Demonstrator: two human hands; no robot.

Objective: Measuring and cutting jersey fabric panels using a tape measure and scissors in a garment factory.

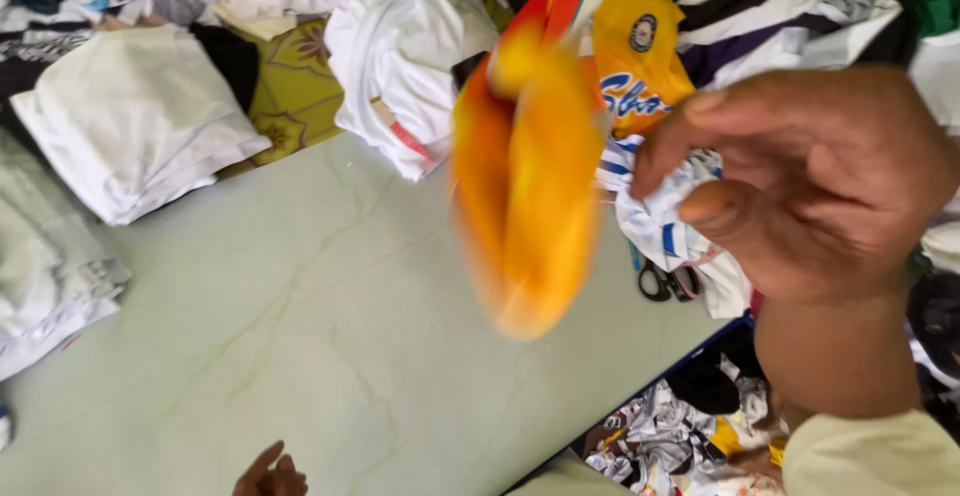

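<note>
Cloth (525, 186), orange and yellow, is being seen in mid-air over the table (300, 336), smeared by motion, so its kind cannot be made out. Whether it is being held is hard to tell: its upper end is running up toward the clothes heap (780, 6) at the far edge of the table, and no fingers are seen on it. Just to the right of the cloth the right hand (810, 181) is being held up, fingers curled loosely and thumb apart from them, gripping nothing that shows; much of the heap is being covered by it. Beyond the cloth, a yellow shirt (640, 66) with a round badge is lying on the heap, probably dropped there with the rest. Below that shirt a blue-striped white garment (665, 221) is spilling onto the table, and scissors (665, 281) are being half hidden under its edge. At the near edge of the table only the fingertips of the left hand (270, 474) are showing, the rest being cut off by the frame; they look spread and free of any thing. At the table's left, folded white piles (130, 121) are being kept off the middle.
</note>
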